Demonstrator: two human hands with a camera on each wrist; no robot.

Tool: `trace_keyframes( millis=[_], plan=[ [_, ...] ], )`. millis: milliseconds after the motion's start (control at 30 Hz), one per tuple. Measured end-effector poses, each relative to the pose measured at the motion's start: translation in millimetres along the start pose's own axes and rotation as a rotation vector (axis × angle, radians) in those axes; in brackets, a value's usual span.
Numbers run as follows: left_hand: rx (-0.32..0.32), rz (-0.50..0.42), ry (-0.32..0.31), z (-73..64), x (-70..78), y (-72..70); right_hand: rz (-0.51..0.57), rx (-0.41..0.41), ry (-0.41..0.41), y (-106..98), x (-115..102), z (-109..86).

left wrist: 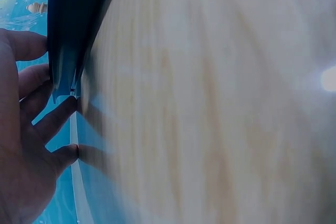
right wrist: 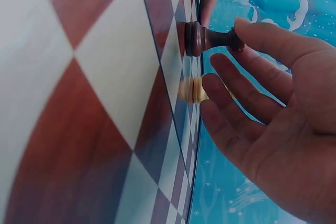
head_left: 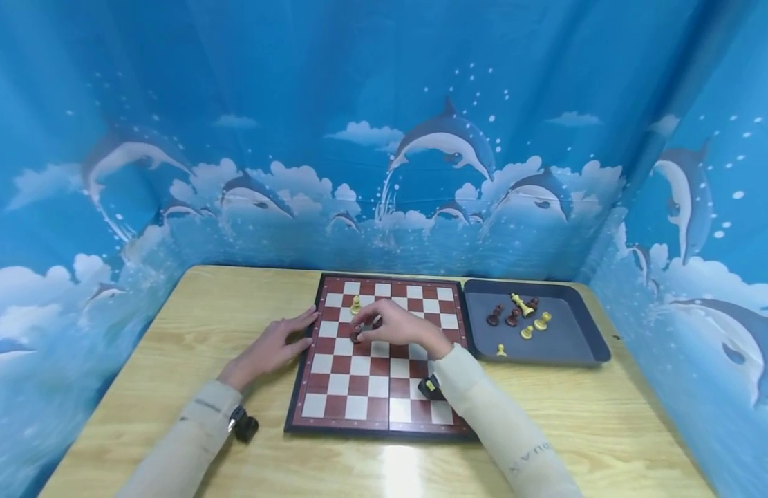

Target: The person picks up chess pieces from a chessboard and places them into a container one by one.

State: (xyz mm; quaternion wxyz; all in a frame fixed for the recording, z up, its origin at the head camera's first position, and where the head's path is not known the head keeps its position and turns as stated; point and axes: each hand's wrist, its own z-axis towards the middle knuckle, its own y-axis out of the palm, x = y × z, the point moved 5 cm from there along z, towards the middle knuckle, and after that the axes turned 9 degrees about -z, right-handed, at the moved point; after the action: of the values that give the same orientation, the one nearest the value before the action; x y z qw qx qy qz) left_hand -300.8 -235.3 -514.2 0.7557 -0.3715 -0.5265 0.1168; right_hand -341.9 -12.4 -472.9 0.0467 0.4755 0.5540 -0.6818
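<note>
The chessboard [head_left: 321, 408] lies on the wooden table, its squares red-brown and white. My right hand [head_left: 392, 324] is over its upper left part and pinches a dark brown chess piece [head_left: 355, 335] between thumb and fingertips. In the right wrist view this dark piece [right wrist: 198, 39] is upright with its base at the board surface; fingertips partly cover its top. A yellow chess piece [head_left: 355, 305] stands just beyond the right hand. With fingers spread and thumb extended, my left hand [head_left: 273, 351] rests against the board's left edge; in the left wrist view its fingertips touch the dark rim [left wrist: 65, 45].
Right of the board sits a dark grey tray [head_left: 570, 349] with several yellow and dark brown chess pieces, a yellow king [head_left: 522, 304] lying down among them. Behind the table hangs a blue dolphin-print curtain [head_left: 334, 235], which continues along both sides.
</note>
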Motion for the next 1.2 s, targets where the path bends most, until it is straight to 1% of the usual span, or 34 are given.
trace_keyframes(
  millis=[167,267,333,433,567,667,833,1067,1200],
  plan=[
    [-0.011,-0.004,-0.016,-1.3,-0.4,1.1,-0.047,0.0,0.03,3,-1,0.1],
    [-0.01,-0.013,-0.022,-2.3,0.6,1.3,-0.075,-0.003,0.023,4,-4,-0.8],
    [-0.005,-0.009,-0.015,-1.8,1.3,1.3,-0.079,0.009,0.003,2,-7,-1.4],
    [0.005,-0.005,-0.006,-0.2,1.1,0.9,-0.057,0.051,-0.031,-3,-13,-2.5],
    [0.013,-0.001,-0.006,1.9,0.5,0.2,-0.032,0.136,-0.067,-13,-22,-6.7],
    [0.01,-0.002,-0.008,2.5,0.4,-0.1,-0.042,0.162,-0.059,-17,-24,-11.5],
    [0.008,-0.006,-0.008,3.0,0.1,-0.4,-0.025,0.18,-0.031,-17,-19,-22.2],
    [-0.003,-0.014,-0.006,1.3,0.5,0.0,0.05,0.248,-0.012,-13,-12,-44.5],
    [-0.006,-0.011,-0.01,0.2,2.5,0.4,0.052,0.29,-0.014,-14,-7,-57.2]
  ],
)
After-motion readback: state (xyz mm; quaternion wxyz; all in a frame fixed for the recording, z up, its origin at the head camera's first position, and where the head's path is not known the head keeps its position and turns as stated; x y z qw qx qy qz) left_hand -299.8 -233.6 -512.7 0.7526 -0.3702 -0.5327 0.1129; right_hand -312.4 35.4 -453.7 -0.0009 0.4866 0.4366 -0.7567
